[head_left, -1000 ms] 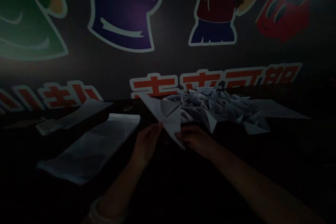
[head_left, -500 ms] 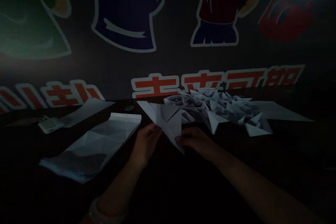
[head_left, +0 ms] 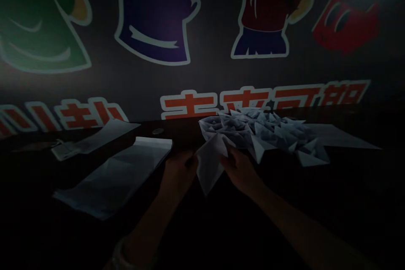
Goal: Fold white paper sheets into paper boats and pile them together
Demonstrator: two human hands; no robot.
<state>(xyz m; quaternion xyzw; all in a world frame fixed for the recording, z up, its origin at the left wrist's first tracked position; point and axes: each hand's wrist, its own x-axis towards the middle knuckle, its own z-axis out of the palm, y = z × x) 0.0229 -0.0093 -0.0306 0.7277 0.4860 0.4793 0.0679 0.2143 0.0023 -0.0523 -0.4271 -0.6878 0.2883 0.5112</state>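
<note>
Between my two hands is a folded piece of white paper [head_left: 210,168], roughly diamond-shaped, with its lower tip pointing toward me. My left hand [head_left: 181,171] pinches its left edge, while the fingers of my right hand [head_left: 240,168] grip the right edge. Just beyond the paper, a heap of folded paper boats [head_left: 262,128] covers the back right of the dark table. To the left of my left hand lies a stack of white paper sheets [head_left: 117,177], creased on top. The scene is dim, so finger details are hard to make out.
At the far left, a white phone-like object [head_left: 65,150] lies by a strip of white paper [head_left: 107,135]. A small round clear disc [head_left: 158,131] sits behind the stack. More flat paper [head_left: 344,137] extends right of the heap. A wall [head_left: 209,74] with cartoon figures rises behind.
The folded paper has turned from a flat triangle with a long point at upper left into an upright diamond. Both hands have shifted their hold to its two sides.
</note>
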